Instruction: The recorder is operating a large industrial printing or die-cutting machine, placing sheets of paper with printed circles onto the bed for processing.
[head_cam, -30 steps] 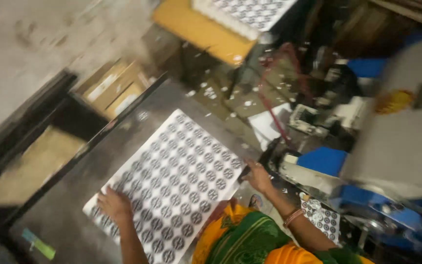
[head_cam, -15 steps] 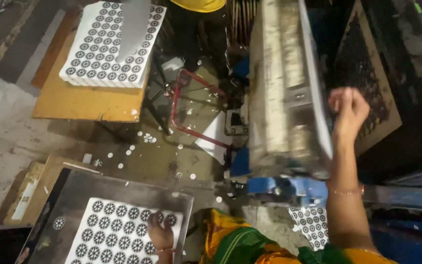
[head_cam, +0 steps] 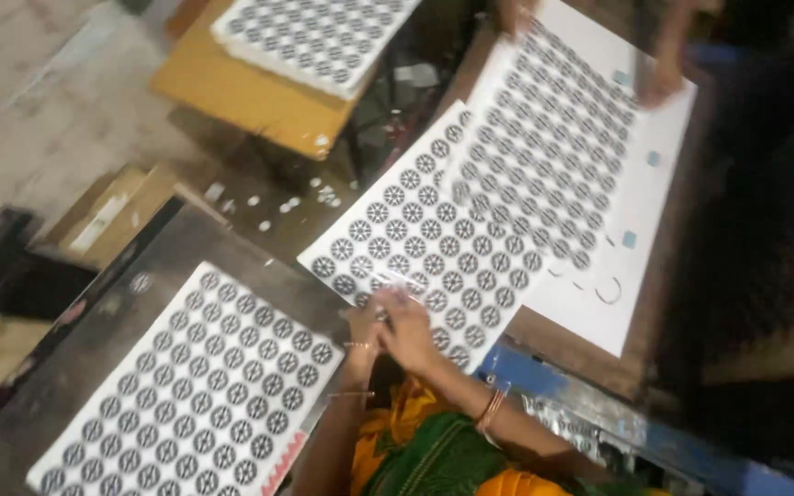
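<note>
My left hand [head_cam: 363,332] and my right hand [head_cam: 409,323] meet at the near edge of a white sheet printed with rows of black round patterns [head_cam: 420,234], and both pinch it. That sheet slants off the white machine bed [head_cam: 640,266] toward me. A second patterned sheet [head_cam: 549,152] lies on the bed and partly overlaps it. Left of my hands, a stack of the same printed sheets [head_cam: 195,395] rests on a grey metal table [head_cam: 167,266].
A co-worker's hands [head_cam: 663,83] touch the far side of the bed. Another stack of printed sheets [head_cam: 310,37] sits on a yellow board [head_cam: 232,96] at the top. A blue machine frame [head_cam: 590,413] runs along the bed's near edge. Paper dots litter the floor [head_cam: 287,197].
My right hand came down from the raised machine plate and my left hand left the table stack. Both now grip the edge of a sheet on the open bed.
</note>
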